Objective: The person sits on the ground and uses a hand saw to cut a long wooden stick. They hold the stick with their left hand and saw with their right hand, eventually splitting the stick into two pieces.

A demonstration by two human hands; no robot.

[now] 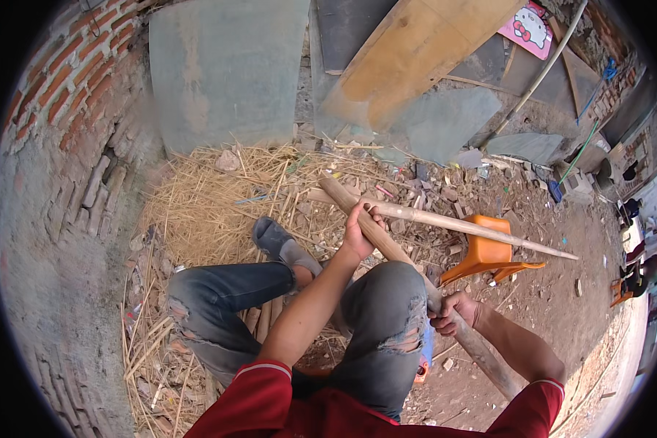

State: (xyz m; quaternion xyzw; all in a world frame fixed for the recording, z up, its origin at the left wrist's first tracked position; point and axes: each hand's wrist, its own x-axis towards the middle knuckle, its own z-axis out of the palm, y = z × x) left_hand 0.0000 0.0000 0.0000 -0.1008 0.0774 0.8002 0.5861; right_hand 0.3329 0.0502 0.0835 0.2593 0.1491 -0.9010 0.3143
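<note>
A thick wooden pole (396,252) slants across my right knee, its far end above the rubble and its near end by my right sleeve. My left hand (358,235) is wrapped round the upper part of it. A thinner pale stick (445,219) crosses the pole right at that hand and tapers off to the right. Whether the left fingers also hold the stick's end is hard to see. Lower down, beside the knee, my right hand (456,312) is closed round the same pole.
An orange plastic chair (482,252) lies behind the thin stick. Straw (197,212) and broken rubble cover the ground ahead. A brick wall (58,219) rises at left; boards (226,73) lean at the back. Part of a blue object (426,347) shows beneath my right thigh.
</note>
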